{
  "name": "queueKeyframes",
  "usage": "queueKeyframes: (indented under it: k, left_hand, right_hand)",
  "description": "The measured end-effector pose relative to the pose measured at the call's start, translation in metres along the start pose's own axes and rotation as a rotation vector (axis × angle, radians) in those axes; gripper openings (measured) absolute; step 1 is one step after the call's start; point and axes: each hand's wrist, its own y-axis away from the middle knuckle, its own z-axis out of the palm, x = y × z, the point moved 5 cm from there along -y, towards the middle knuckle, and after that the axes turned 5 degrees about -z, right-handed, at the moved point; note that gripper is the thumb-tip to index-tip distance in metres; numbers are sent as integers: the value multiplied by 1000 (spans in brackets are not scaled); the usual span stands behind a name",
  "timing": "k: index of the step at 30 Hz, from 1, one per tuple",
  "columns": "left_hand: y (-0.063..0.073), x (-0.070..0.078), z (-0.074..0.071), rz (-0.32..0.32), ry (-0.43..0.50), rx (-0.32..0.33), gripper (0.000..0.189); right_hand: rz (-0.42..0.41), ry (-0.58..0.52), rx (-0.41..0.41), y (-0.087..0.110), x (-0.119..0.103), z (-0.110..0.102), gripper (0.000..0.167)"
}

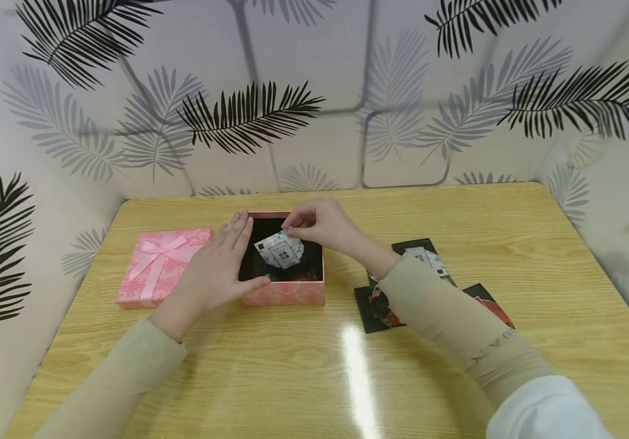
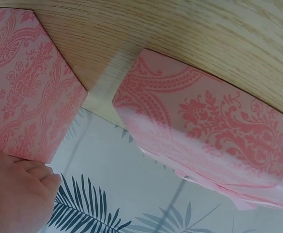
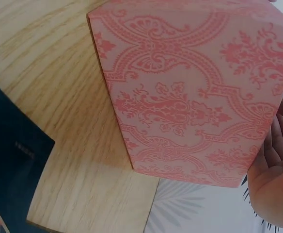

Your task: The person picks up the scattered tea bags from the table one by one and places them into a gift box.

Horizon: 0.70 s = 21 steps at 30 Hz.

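A pink patterned gift box (image 1: 284,294) stands lidless on the table, its inside dark. My left hand (image 1: 217,268) rests along the box's left rim with straight fingers, the thumb reaching over the front edge. Over the opening, my right hand (image 1: 322,225) pinches a small white and blue printed card (image 1: 280,250) between thumb and fingertips. Something dark and reddish lies at the bottom of the box. In the right wrist view the box's side (image 3: 180,107) fills the middle, and my right hand (image 3: 277,160) hangs past its rim; the card is hidden there.
Left of the box lies its pink lid (image 1: 163,262) with a ribbon bow. On the right, partly under my right forearm, are several dark cards with printed pictures, among them a black and red one (image 1: 372,311). A patterned cloth wall (image 1: 314,122) rises behind the wooden table (image 1: 270,366).
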Motion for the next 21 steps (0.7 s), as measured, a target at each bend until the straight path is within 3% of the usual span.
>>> queueKeyframes:
  k: [5,13,21]
  left_hand:
    - [0,0,0,1,0,4,114]
    - [1,-1,1,3,0,18,113]
    - [1,0,0,4,-8,8,113]
  right_hand:
    - [-6,32,-5,-1,1,5,11]
    - [-33,226,-40,0,1,13,11]
    - [-55,324,-64,1,-1,16,12]
